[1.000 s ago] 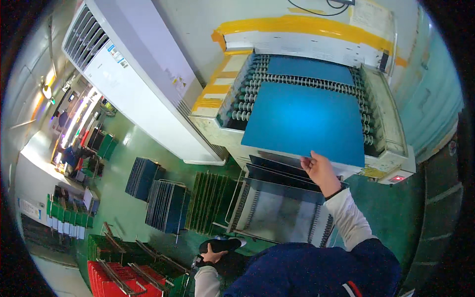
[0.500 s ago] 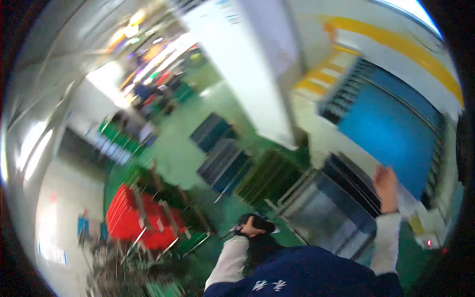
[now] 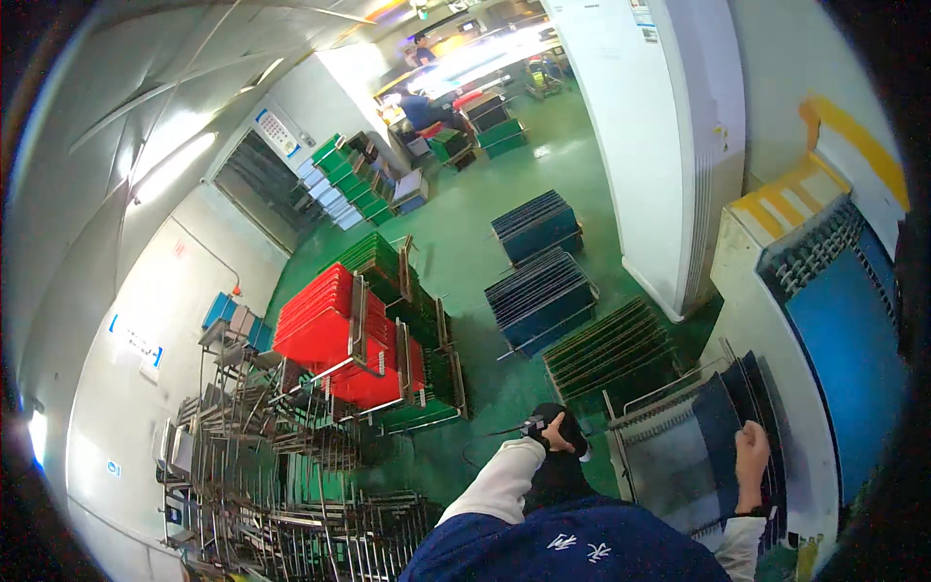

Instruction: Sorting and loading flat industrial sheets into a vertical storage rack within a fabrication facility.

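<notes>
My left hand (image 3: 556, 436) is held low in front of my body, its fingers curled at a black rounded thing whose kind I cannot make out. A small dark device (image 3: 531, 427) with a thin cable sits by that wrist. To the right, my right hand (image 3: 751, 454) is closed, fingers bent in, over the dark blue upright panels (image 3: 720, 436) of a rack. Whether it grips a panel edge is hidden. Beside these panels, a pale grey sheet (image 3: 664, 461) with a toothed edge lies within the metal frame.
Racks of green (image 3: 613, 351) and dark blue panels (image 3: 539, 296) stand ahead on the green floor. Red panels (image 3: 325, 315) are stacked at left above metal racks (image 3: 281, 485). A white column (image 3: 645, 126) and a machine with a blue belt (image 3: 844, 339) flank the right.
The view has turned right and become sharper. My right hand has moved from in front of the blue belt to the dark panels, its fingers now curled. My left hand stays low.
</notes>
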Demonstrator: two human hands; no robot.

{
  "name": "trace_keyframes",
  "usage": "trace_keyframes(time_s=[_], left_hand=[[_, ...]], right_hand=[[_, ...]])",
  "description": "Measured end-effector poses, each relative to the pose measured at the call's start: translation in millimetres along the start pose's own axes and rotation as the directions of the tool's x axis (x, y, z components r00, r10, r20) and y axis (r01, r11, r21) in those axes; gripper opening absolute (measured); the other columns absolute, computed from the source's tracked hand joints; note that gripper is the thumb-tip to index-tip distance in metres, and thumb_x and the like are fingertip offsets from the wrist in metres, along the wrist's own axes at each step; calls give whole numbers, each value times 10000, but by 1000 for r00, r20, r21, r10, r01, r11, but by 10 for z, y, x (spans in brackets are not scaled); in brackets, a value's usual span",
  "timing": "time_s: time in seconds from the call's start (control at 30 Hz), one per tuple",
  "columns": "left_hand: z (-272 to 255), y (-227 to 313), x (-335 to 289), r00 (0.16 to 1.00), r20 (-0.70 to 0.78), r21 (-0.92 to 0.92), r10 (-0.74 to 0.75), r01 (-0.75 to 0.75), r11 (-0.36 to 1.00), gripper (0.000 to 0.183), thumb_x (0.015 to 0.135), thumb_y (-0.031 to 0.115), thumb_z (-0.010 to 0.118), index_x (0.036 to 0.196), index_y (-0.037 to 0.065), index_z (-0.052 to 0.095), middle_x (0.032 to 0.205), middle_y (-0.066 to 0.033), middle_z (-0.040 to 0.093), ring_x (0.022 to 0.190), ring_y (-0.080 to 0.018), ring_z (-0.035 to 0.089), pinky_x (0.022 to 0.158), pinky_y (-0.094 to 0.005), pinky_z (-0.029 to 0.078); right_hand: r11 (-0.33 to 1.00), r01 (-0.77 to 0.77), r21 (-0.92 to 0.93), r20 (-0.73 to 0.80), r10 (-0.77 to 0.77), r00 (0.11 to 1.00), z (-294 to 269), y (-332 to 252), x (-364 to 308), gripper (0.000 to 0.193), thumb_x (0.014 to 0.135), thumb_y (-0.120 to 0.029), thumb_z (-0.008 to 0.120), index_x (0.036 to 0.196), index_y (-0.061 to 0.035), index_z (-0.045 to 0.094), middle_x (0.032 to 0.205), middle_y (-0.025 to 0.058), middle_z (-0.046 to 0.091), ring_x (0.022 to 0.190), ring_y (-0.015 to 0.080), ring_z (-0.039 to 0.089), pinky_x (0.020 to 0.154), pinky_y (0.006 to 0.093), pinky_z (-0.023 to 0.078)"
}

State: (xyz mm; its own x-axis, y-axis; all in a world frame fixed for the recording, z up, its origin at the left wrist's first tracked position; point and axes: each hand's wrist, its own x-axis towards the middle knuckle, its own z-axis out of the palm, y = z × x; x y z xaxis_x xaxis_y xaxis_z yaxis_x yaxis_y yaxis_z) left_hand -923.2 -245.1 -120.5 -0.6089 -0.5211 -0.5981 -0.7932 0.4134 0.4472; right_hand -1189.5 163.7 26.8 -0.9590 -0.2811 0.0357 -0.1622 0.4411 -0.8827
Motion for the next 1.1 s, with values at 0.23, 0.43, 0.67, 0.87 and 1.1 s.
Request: trace_keyframes(time_s=[0.23, 0.43, 0.67, 0.87, 1.1], left_hand=[[-198, 272, -190, 989, 87, -4, -115, 116, 993, 1290, 469, 323, 906, 1470, 183, 105, 1367, -189, 414, 1225, -313, 450, 959, -387, 425], [-1, 25, -52, 999, -30, 23, -20, 20, 1000, 1260, 509, 289, 894, 1472, 222, 84, 1314, -191, 471, 1105, -315, 546, 896, -389, 470], [-114, 87, -97, 994, 112, -132, 8, 7, 991, 1263, 546, 153, 881, 1474, 262, 31, 1287, -202, 488, 1043, -279, 581, 779, -375, 513], [-2, 11, 39, 991, 129, -164, -22, 43, 985, 1224, 564, 173, 869, 1474, 264, 57, 1313, -199, 466, 1089, -314, 553, 864, -406, 485], [369, -376, 318, 990, -138, 82, -22, 33, 996, 1304, 422, 352, 911, 1462, 194, 140, 1307, -204, 477, 1096, -336, 553, 883, -389, 486]], right_hand=[[930, 102, -353, 11, -105, 994, 97, 166, -28, 331, 786, -106, 630, 1095, -7, 564, 1062, 176, 607, 991, 347, 571, 862, 419, 439], [717, -3, -697, 139, 140, 980, 9, 514, -76, 285, 795, -154, 636, 1020, 13, 579, 999, 208, 610, 960, 389, 567, 810, 455, 447], [702, -102, -705, 70, 212, 975, -109, 547, -109, 347, 778, -181, 667, 1045, 29, 594, 1028, 218, 611, 975, 373, 577, 833, 429, 460], [693, -154, -704, 5, 222, 975, -193, 441, -69, 394, 751, -174, 690, 1061, 53, 601, 1031, 237, 617, 980, 380, 587, 856, 423, 463], [670, -119, -733, 23, 199, 980, -148, 533, -48, 382, 768, -207, 680, 1067, 12, 589, 1032, 205, 610, 992, 367, 567, 856, 433, 450]])
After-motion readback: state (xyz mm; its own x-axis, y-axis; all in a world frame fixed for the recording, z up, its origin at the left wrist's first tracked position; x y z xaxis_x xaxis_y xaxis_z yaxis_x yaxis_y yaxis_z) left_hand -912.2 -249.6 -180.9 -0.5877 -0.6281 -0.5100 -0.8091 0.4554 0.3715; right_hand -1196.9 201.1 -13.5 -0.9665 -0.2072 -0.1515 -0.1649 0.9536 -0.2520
